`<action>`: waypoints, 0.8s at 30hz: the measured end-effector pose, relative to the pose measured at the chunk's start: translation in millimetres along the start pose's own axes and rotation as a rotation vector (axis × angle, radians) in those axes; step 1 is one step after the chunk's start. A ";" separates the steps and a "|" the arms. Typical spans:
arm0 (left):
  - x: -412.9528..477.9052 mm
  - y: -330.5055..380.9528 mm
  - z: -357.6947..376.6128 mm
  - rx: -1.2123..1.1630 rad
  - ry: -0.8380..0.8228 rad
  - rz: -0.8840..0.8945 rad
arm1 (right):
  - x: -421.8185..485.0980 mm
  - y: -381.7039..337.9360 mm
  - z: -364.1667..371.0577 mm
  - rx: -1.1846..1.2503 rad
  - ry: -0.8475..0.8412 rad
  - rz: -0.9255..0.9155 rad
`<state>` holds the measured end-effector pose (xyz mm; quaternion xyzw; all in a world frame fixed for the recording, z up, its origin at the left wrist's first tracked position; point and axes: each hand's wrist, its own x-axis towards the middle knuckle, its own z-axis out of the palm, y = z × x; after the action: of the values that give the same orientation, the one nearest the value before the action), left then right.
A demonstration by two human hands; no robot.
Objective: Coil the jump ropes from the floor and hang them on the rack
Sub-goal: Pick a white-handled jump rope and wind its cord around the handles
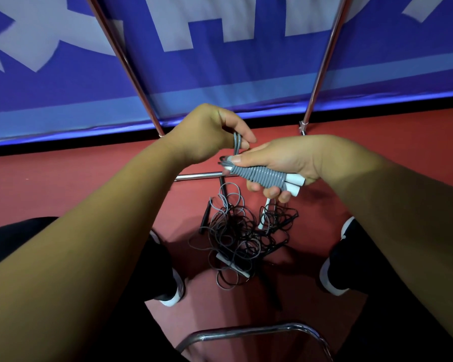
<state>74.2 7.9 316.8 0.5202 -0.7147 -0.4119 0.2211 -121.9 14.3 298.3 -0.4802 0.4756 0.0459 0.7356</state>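
The red floor (63, 178) beneath the chrome rack (326, 61) carries a tangle of jump ropes (236, 239). The right hand (285, 160) grips the wound grey jump rope (262, 176); the left hand (207, 134) pinches its end loop (237, 142). Coiling appears nearly finished; next, tuck the loop, then hang.

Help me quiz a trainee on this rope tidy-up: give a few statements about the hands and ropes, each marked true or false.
1. The right hand holds a grey rope wound round white handles. True.
2. The left hand is empty. False: it pinches a loop of that grey rope.
3. A tangle of ropes lies on the red floor between the shoes. True.
4. Every rope in the tangle is white. False: they are black and grey.
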 end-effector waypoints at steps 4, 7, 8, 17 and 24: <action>6.2 -1.3 -0.4 0.218 0.080 0.097 | 10.1 3.1 -2.0 0.031 0.180 -0.008; 6.1 -1.5 -0.8 0.371 0.069 0.186 | 20.9 7.8 -11.0 0.105 0.329 -0.018; 6.4 -2.0 -0.6 0.431 0.074 0.214 | 22.4 8.3 -13.3 0.126 0.363 -0.023; 7.6 -8.4 2.9 0.544 0.088 -0.079 | 27.5 1.9 -11.1 0.243 0.407 -0.128; 5.2 -9.7 9.6 -0.314 0.008 -0.355 | 27.8 1.6 -7.8 0.292 0.486 -0.278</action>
<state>70.7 5.3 302.8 0.5985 -0.5384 -0.5484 0.2260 -112.8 -1.5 275.9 -0.4269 0.5688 -0.2401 0.6608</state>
